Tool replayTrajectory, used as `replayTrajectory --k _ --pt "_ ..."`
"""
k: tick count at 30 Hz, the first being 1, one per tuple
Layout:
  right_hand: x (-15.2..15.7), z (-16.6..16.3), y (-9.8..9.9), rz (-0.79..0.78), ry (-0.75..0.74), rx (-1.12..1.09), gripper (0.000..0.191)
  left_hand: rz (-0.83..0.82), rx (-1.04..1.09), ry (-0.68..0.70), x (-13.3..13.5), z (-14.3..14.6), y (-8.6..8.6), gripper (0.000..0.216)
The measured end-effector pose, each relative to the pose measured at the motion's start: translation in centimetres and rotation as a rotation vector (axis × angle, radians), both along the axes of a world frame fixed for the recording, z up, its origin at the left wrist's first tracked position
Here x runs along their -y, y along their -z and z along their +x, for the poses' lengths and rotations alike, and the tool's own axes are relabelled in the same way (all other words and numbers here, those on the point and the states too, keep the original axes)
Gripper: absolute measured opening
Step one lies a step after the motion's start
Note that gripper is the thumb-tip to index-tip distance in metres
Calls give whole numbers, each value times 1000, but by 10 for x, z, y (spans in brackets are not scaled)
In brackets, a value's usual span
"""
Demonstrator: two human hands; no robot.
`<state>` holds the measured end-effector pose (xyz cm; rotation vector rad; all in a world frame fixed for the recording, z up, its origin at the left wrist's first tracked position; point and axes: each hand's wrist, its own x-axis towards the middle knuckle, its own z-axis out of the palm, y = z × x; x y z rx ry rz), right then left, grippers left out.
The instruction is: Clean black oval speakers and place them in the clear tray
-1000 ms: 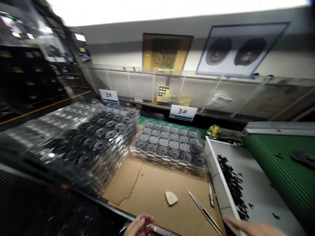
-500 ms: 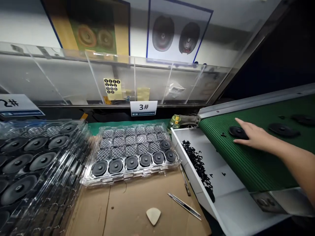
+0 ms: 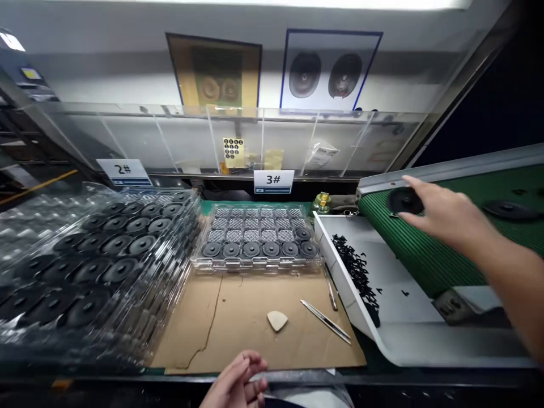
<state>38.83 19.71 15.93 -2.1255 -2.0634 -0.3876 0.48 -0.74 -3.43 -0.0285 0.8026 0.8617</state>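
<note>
My right hand (image 3: 446, 212) reaches out over the green ribbed conveyor belt (image 3: 429, 255) and grips a round black disc (image 3: 403, 200), lifted off the belt. My left hand (image 3: 238, 382) rests curled at the near edge of the bench, fingers bent together; I cannot see anything in it. Straight ahead lies a clear plastic tray (image 3: 257, 241) whose front row and right end hold black discs, while its other pockets show a mesh pattern. Another black disc (image 3: 510, 211) lies further right on the belt.
Stacked clear trays full of black discs (image 3: 97, 266) fill the left. On the cardboard sheet (image 3: 255, 323) lie tweezers (image 3: 325, 321), a second thin tool (image 3: 331, 294) and a beige pick (image 3: 277, 320). A white chute (image 3: 408, 334) holds black scraps. Signs read 2# (image 3: 123, 170) and 3# (image 3: 273, 180).
My right hand went from the near edge out to the belt, took hold of a black disc and raised it. The view swung right, then back. My left hand is in view again.
</note>
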Motion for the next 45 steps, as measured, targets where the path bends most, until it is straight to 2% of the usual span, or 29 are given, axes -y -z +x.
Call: replayTrajectory --k 3,4,5,8,11,14,19,22,23,25,27,29,31,32,34,37,39,41,43,45 --pt "87 -55 31 -40 -307 -76 72 184 50 85 23 7 -37 10" --pt "120 -72 47 -66 -541 -179 70 239 58 126 33 10 -44 11" --pt "153 -86 63 -122 -683 -269 69 287 58 173 43 14 -48 14" --pt "231 -123 106 -348 -845 -532 82 369 43 284 74 24 -41 30" --pt "262 -153 127 -547 -893 -678 91 341 52 274 93 26 -27 54" --pt "259 -176 124 -621 -964 -698 86 287 106 274 97 19 -23 67" --pt "234 -188 100 -686 -1137 -724 85 139 152 283 79 6 -23 54" --pt "213 -182 104 -749 -1110 -734 84 159 190 254 64 2 -17 52" --pt "202 -179 113 -755 -1061 -736 80 189 220 235 58 1 -15 52" --pt "175 -173 145 -675 -840 -757 62 234 279 132 46 -5 -13 50" --pt "147 -172 191 -508 -512 -774 45 222 292 -28 33 -11 -13 44" --pt "128 -181 241 -426 -308 -766 43 175 264 -180 20 -18 -13 41" --pt "122 -198 281 -408 -253 -770 39 128 214 -272 8 -24 -12 44" --pt "124 -207 296 -407 -258 -780 36 111 182 -301 3 -26 -12 47" --pt "133 -222 312 -419 -300 -808 31 85 111 -336 -7 -30 -10 52" --pt "139 -227 308 -473 -385 -844 26 63 41 -334 -20 -31 -7 60" --pt "132 -223 288 -502 -400 -858 24 57 24 -305 -27 -30 -5 61" --pt "118 -220 254 -503 -368 -880 26 63 12 -263 -34 -27 -5 59" --pt "109 -225 212 -456 -344 -926 29 91 -16 -232 -40 -23 -7 60" --pt "109 -238 173 -323 -445 -1031 27 127 -67 -195 -44 -20 -9 63"
